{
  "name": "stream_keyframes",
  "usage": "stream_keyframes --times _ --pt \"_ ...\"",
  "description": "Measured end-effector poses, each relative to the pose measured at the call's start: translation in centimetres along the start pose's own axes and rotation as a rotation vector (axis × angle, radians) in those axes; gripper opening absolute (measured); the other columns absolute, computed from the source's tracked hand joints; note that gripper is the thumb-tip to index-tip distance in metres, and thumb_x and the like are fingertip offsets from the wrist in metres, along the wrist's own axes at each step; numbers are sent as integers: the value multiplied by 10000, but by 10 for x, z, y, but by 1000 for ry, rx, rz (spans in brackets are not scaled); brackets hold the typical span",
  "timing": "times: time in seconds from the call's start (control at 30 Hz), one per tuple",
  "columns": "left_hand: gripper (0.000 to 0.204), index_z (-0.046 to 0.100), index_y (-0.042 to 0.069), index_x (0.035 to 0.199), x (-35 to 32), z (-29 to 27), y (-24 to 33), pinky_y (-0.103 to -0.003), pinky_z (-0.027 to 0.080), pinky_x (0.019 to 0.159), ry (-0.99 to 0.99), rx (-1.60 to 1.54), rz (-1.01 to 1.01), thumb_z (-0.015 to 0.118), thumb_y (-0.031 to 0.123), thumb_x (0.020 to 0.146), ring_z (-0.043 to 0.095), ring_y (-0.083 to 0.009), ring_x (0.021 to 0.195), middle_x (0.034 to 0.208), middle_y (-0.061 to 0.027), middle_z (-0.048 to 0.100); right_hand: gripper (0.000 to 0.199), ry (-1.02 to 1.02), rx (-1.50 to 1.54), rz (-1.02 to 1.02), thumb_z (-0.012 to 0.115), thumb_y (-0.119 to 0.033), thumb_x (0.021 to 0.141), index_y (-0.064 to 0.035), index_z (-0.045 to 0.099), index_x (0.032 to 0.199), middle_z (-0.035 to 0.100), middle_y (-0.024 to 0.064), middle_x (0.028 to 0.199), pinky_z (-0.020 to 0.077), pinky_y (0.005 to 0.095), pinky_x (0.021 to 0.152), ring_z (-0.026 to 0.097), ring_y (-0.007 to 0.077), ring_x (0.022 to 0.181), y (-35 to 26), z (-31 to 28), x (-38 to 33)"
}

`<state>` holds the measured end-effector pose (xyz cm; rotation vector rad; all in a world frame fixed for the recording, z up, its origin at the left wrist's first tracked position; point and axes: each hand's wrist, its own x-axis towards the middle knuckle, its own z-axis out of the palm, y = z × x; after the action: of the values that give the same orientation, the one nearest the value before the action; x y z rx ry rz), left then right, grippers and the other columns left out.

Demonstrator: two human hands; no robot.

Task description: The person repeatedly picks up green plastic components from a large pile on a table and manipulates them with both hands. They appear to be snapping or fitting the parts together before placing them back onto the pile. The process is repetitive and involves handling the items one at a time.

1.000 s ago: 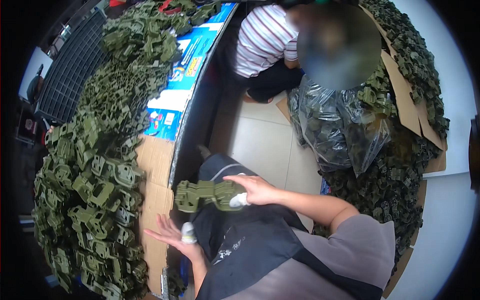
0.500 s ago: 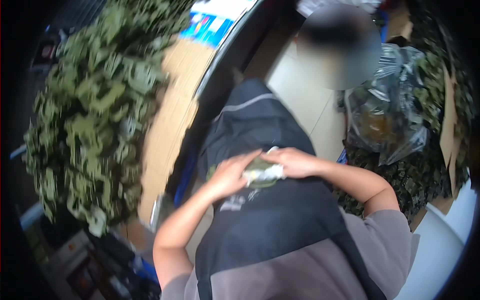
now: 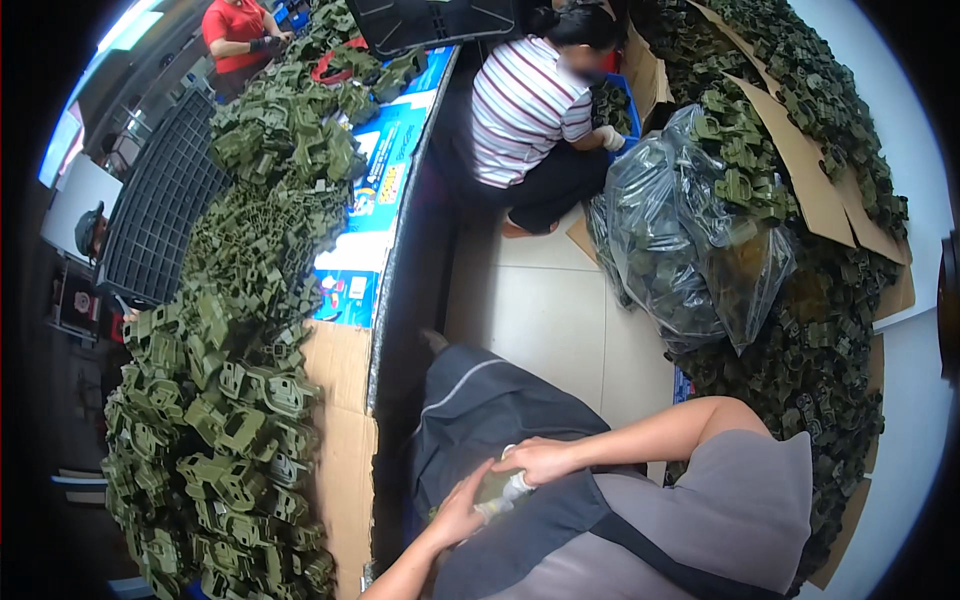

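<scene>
I see the left hand [image 3: 456, 514] and right hand [image 3: 541, 461] hold a green part [image 3: 491, 488] between their fingers over the dark apron [image 3: 500, 412].

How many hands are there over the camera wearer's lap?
2: the left hand and the right hand, close together over the dark apron, holding a green plastic part that they partly hide.
</scene>
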<state>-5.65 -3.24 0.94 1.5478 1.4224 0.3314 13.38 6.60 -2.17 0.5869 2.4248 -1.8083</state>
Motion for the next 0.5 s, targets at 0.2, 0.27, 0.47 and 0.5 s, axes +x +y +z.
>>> stream_keyframes --times 0.2,0.27,0.47,0.5 --pt "615 459 171 1242 2 6 5 -384 413 812 79 66 -112 597 55 654 538 -299 911 948 -125 569 417 59 -11 -5 581 -194 741 -95 536 1144 554 199 1029 440 399 774 548 350 940 9 8 6" --pt "663 426 187 1271 2 9 -1 -350 419 780 83 103 -92 632 85 649 548 -281 875 917 -124 575 442 12 8 41 588 -204 741 -97 522 1165 554 201 1034 437 392 782 544 346 955 12 8 9" --pt "893 276 30 1329 -6 -30 -3 -356 391 872 241 188 28 765 265 620 516 -294 1025 1175 -173 483 491 15 -45 -150 556 -107 734 -72 471 1217 521 172 1124 399 351 880 501 321 1041 30 -42 17" --pt "944 250 25 1337 -16 -27 -20 -368 379 891 281 73 -45 772 291 596 514 -313 1039 1224 -158 467 498 25 5 -136 548 -81 735 -73 464 1225 523 167 1130 397 344 883 501 308 1050 45 -47 15"
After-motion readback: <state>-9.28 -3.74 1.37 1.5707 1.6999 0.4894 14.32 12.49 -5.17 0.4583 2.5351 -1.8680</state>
